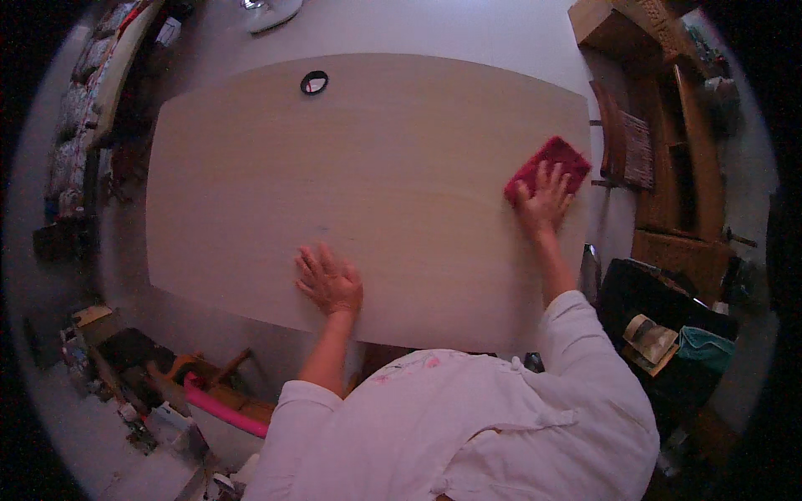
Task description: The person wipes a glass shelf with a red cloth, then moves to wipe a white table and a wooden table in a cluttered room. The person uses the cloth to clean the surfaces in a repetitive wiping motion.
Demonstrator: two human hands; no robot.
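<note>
A pale wood-grain table top [401, 188] lies before me. My right hand [546, 197] presses flat, fingers spread, on a folded red cloth [557, 152] near the right edge. The cloth lies under the palm and sticks out past the fingertips. Resting at the near side of the table, left of the middle, my left hand [329, 282] has its fingers apart and holds nothing. A round black-rimmed object [314, 82], perhaps a cable-hole ring, is at the far edge, left of the middle.
Right of the table stand a wooden chair [617, 138] and wooden furniture [677, 263]. A black surface [677, 313] at the lower right bears a teal cloth [706, 347]. A pink tube-like thing [222, 407] lies at the lower left. Some shelving [119, 75] lines the left side.
</note>
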